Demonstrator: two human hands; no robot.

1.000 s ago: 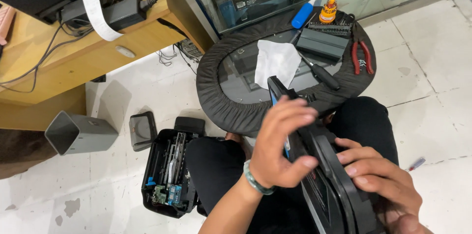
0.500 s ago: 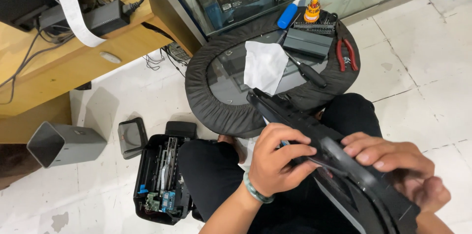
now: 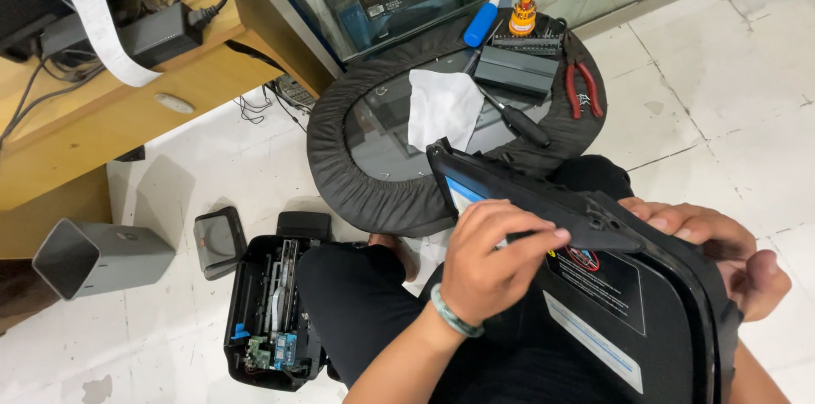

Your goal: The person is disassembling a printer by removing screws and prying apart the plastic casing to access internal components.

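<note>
**Both hands on black printer cover, held over lap**

Left hand (image 3: 492, 255), green bracelet on wrist, fingers curled narrow w/ tips pressing a long black strip (image 3: 552, 204) along the cover's upper edge. Right hand (image 3: 722, 255) wraps the far side of the black plastic cover (image 3: 654, 319), fingers closed round its rim. Cover is big, curved, tilted across person's lap, inner face up; white label & round red sticker on it.

Beyond: round glass-top counter (image 3: 340, 166) w/ black padded rim. On it, white cloth (image 3: 443, 107) near centre; black screwdriver (image 3: 518, 120), grey box (image 3: 516, 71), red pliers (image 3: 581, 81), blue bottle (image 3: 482, 24) toward far edge.

On floor, left of knee: opened printer body (image 3: 272, 311), circuit board & rails showing inside. Grey bin (image 3: 98, 255) lying on side further left.
</note>
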